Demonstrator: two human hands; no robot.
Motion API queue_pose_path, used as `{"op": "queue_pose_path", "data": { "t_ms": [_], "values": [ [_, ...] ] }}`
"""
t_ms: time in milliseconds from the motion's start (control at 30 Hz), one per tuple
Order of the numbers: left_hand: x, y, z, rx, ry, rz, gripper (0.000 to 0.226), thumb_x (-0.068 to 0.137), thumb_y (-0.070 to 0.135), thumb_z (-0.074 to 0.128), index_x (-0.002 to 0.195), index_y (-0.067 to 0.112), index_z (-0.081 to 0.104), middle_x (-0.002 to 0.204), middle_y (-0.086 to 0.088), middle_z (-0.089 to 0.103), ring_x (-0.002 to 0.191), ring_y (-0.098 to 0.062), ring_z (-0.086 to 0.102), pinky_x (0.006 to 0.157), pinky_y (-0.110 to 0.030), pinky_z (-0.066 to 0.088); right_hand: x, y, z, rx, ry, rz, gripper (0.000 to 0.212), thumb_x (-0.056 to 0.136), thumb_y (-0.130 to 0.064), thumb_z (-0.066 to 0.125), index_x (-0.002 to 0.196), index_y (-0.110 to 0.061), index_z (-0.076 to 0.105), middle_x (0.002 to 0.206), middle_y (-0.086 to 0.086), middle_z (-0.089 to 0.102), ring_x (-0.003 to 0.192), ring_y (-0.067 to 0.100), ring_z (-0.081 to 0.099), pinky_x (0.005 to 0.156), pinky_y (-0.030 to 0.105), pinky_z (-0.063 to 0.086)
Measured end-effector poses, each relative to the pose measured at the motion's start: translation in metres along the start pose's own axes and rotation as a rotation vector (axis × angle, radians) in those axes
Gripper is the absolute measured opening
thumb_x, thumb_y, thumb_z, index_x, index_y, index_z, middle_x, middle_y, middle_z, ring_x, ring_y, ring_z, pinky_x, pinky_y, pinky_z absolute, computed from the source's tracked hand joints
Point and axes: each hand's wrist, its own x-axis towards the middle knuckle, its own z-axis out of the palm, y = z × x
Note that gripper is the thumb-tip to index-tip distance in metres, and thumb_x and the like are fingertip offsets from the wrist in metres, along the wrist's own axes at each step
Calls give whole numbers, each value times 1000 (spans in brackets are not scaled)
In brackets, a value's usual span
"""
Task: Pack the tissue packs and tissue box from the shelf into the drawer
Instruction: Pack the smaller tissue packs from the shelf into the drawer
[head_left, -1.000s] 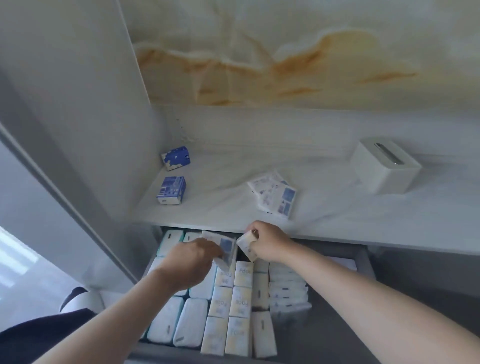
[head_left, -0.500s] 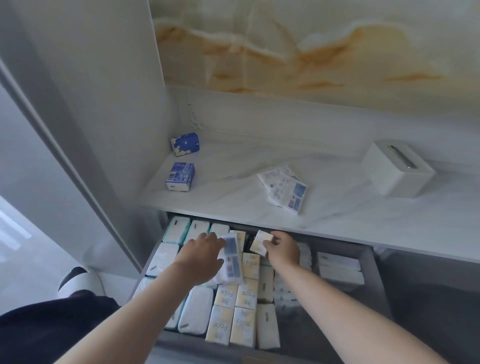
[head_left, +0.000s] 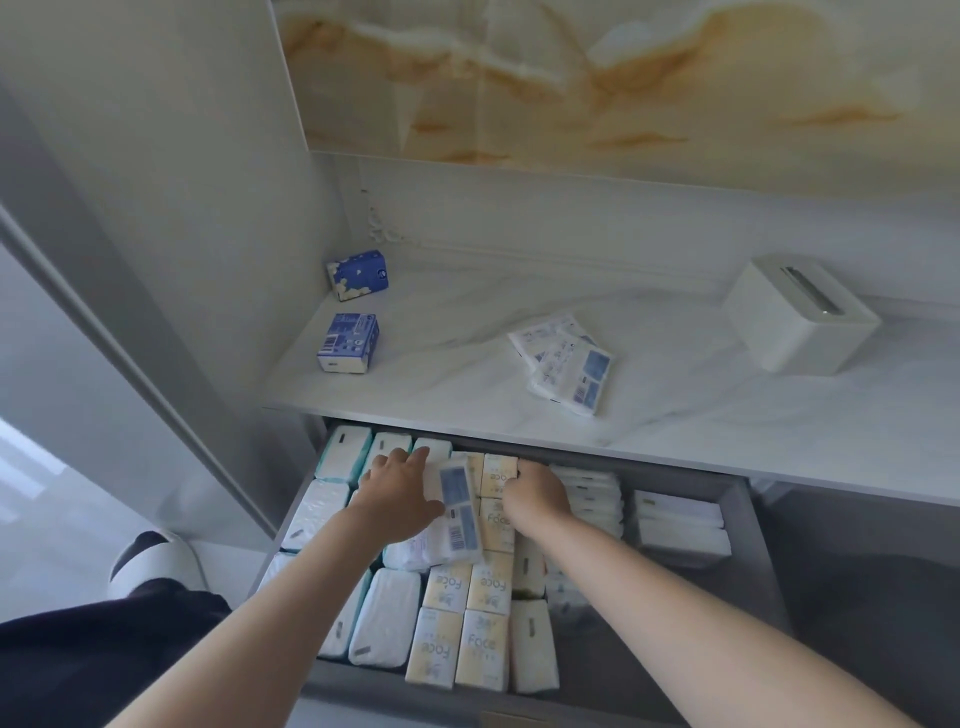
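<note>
The drawer (head_left: 675, 613) is open and nearly full of tissue packs, and this is where the change is. A second ago both hands were up at the back edge of the drawer, just under the shelf (head_left: 675, 426), and each held one pack. Now both hands are down among the rows, so these two packs are almost put away.

A lot is left on the shelf. The white tissue box (head_left: 800, 314) sits at the right. A small pile of flat packs (head_left: 569, 366) lies in the middle. Two little blue packs (head_left: 358, 274) (head_left: 348, 343) sit at the left. None of them is in the drawer yet, so I think the job is not half done.

The left hand (head_left: 400, 493) reaches forward with its fingers lying flat on the white packs. The blue-and-white pack (head_left: 460, 506) leans against its thumb side, on top of the rows. The thumb is hidden, but I think the hand is holding the pack.

The right hand (head_left: 537, 493) has its fingers curled down beside the yellow Face packs (head_left: 483, 639). Its small pack is out of sight now, so I cannot tell if the hand is holding it or has let go.
</note>
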Motion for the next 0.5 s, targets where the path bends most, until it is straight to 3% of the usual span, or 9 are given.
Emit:
{"op": "queue_pose_path", "data": {
  "t_ms": [133,233,367,500],
  "values": [
    [-6,7,-5,-126,-21,-23,69,82,34,74,140,21,39,127,-5,39,110,-22,48,90,-34,52,-12,-2,-13,-77,-93,-20,34,96,-10,39,122,-12,60,123,5,63,103,22,59,85,31,51],
    [-14,9,-15,-257,-24,-16,44,83,17,72,124,17,56,118,-2,47,93,-18,55,76,-24,52,-23,0,-34,-162,-64,-69,34,95,-10,41,123,-6,61,122,10,65,100,23,59,80,30,49],
    [-23,14,-29,-553,-86,-6,33,76,4,76,103,20,65,103,-6,64,89,-23,63,77,-34,57,-41,-6,-55,-77,-72,-213,34,96,-19,48,124,-20,66,127,0,65,113,18,61,96,31,50],
    [-35,31,-40,-904,-181,70,30,80,-1,72,105,13,64,103,-15,68,94,-30,67,85,-45,59,-66,-15,-77,178,-389,-280,26,93,-30,63,118,-25,66,112,-1,72,101,16,69,84,30,52]
  ]
}}
